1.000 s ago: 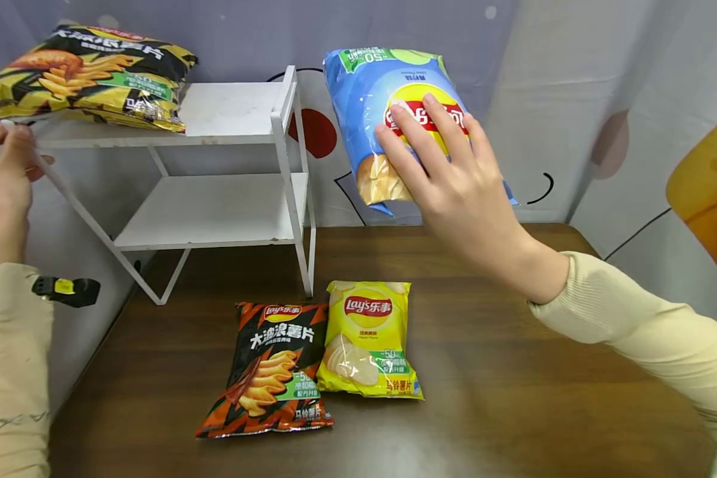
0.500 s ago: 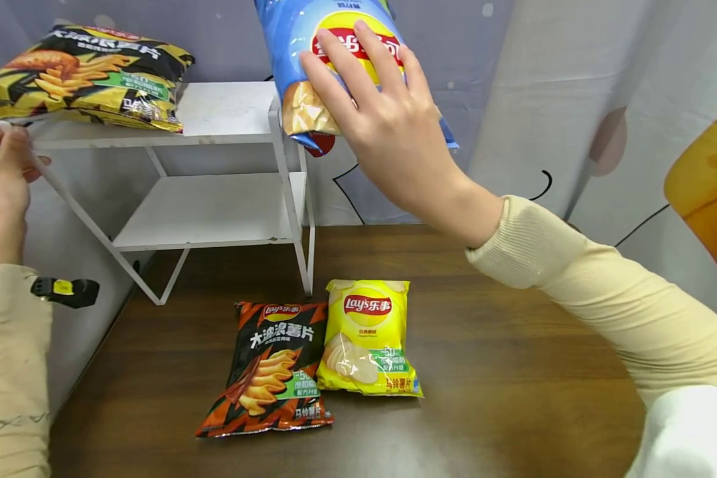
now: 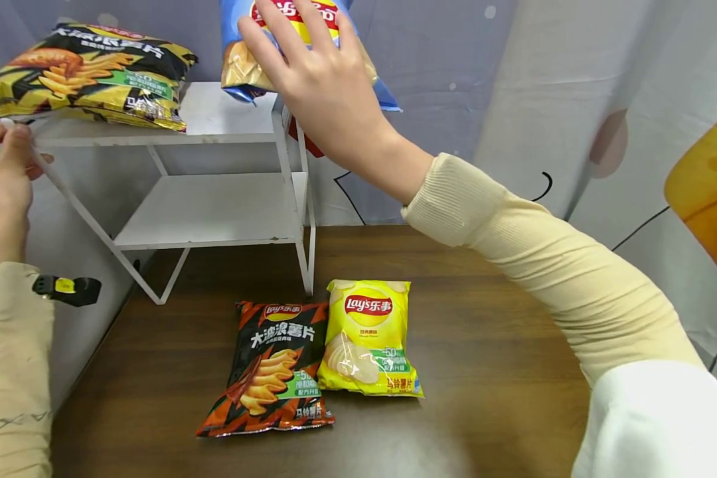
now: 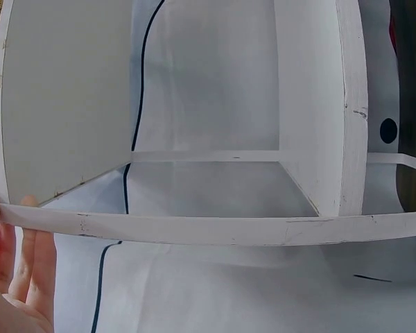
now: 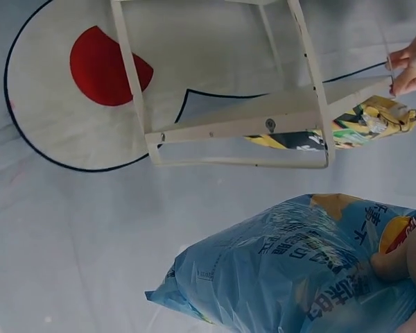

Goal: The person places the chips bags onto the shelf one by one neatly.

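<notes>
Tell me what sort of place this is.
Probably a makeshift indoor display set up on a tabletop, not a working shop: a small white rack stands on a brown table, chip bags lie on both, and patterned cloth hangs behind.

A chip bag (image 3: 92,76) lies atop the rack (image 3: 230,113); two bags (image 3: 271,368) (image 3: 367,338) lie on the table (image 3: 490,338) before it.
</notes>
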`<state>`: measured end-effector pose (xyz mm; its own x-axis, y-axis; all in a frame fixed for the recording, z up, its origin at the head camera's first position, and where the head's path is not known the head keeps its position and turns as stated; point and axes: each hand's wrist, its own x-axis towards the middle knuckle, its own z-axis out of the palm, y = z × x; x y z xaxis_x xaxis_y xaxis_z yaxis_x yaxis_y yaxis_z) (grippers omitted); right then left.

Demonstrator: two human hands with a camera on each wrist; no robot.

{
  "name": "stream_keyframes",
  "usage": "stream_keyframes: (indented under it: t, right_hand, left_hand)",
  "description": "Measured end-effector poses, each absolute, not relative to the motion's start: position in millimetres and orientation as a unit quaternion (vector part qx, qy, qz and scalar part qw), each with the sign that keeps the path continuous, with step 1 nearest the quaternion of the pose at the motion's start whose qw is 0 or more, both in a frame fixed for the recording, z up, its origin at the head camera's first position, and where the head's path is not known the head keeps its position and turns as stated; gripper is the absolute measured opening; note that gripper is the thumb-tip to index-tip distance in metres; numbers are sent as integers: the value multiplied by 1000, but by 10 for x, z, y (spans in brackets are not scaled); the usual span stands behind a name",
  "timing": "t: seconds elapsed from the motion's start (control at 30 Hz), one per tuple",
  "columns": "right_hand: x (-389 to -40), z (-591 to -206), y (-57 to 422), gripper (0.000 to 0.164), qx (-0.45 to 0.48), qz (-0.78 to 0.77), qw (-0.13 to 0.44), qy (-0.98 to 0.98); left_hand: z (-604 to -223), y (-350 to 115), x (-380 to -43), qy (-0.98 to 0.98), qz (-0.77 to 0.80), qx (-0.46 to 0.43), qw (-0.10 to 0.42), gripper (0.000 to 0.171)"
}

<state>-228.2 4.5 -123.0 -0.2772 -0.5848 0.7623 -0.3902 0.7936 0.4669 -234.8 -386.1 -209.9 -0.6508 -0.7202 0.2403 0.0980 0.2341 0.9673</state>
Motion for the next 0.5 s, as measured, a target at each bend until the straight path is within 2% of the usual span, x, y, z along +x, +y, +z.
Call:
stream_keyframes:
  t: [0.2, 0.5]
  right_hand:
    - [-2356, -1219, -141, 62, 304, -99, 484, -814]
    - [-2438, -1217, -498, 66, 285, -134, 501, -806]
  left_hand:
    - [-2086, -3841, -2341, -706, -574, 239, 341, 49]
    - [-2056, -3723, -2301, -697, -583, 239, 343, 44]
